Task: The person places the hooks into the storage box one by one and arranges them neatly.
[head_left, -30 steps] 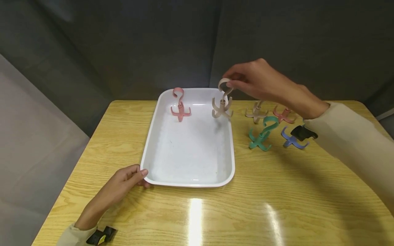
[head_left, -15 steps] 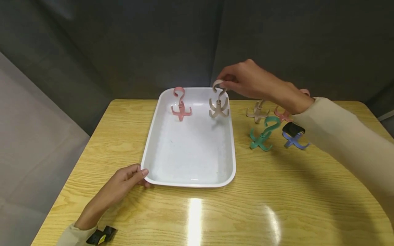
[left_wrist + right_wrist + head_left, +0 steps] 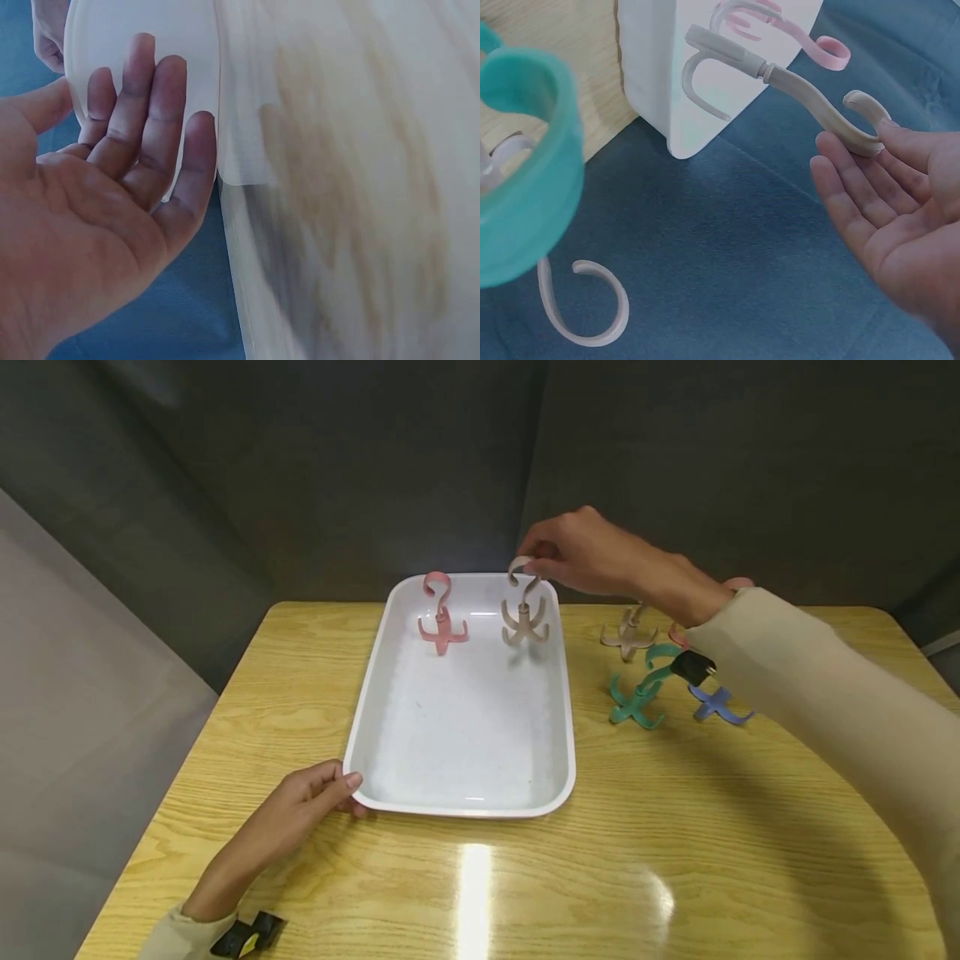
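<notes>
My right hand (image 3: 600, 556) pinches the curved top of a beige multi-prong hanging hook (image 3: 523, 625), its prongs hanging over the back right part of a white tray (image 3: 461, 727). In the right wrist view the thumb and fingertips hold the curl of that beige hook (image 3: 817, 109). A pink hook (image 3: 442, 631) stands upright inside the tray at the back left. My left hand (image 3: 292, 810) holds the tray's front left corner, thumb on the rim and fingers partly hidden below. The left wrist view shows the palm and fingers of the left hand (image 3: 127, 172) at the tray.
Right of the tray on the wooden table (image 3: 600, 860) stand another beige hook (image 3: 627, 639), a green hook (image 3: 637, 697) and a blue hook (image 3: 716, 703). The right forearm partly hides a further pink hook (image 3: 678, 635). A dark curtain (image 3: 375, 468) hangs behind the table.
My right hand has carried the beige hook leftward, from the tray's right rim to over its inside. The left hand and the tray have stayed in place.
</notes>
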A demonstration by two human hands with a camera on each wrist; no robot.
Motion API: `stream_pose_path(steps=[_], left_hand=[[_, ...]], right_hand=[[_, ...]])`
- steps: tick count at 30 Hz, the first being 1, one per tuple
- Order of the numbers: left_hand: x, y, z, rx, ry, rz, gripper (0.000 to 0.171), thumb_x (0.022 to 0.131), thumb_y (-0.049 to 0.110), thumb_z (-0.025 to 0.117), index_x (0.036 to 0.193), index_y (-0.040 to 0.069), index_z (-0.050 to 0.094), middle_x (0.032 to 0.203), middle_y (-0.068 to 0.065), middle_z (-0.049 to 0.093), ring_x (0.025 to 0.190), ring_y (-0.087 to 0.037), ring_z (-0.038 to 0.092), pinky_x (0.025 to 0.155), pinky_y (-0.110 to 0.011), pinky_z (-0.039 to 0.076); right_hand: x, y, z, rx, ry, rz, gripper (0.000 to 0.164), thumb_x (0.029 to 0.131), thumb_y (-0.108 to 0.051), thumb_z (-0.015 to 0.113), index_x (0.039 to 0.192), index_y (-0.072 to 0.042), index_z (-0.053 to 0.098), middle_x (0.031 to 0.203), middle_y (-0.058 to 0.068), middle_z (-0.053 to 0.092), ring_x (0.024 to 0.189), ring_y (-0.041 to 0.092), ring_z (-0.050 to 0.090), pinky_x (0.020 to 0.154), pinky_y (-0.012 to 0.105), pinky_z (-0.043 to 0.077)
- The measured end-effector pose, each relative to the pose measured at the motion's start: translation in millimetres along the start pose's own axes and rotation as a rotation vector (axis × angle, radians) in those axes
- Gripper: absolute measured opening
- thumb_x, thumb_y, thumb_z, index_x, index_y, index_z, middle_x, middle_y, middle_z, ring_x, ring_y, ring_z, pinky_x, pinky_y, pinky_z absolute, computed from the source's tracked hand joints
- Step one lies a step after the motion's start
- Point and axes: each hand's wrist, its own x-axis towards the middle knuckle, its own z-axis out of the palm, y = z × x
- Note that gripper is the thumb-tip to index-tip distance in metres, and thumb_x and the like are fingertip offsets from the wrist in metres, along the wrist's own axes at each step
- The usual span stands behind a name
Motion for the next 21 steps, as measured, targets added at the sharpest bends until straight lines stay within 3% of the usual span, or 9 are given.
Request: stream_pose_path(steps=[21], left_hand=[[-1.0, 2.7, 1.7, 0.025, 0.009, 0.030, 0.035, 0.111, 0.034, 0.053, 0.095, 0.005, 0.065, 0.091, -0.001, 0.075, 0.104, -0.020, 0.068, 0.093, -0.031, 0.048]], right_hand=[[25.8, 7.9, 16.5, 0.039, -0.138, 0.123, 0.021, 0.105, -0.010, 0.061, 0.121, 0.000, 0.071, 0.110, 0.017, 0.075, 0.100, 0.026, 0.070, 0.086, 0.042, 0.054]])
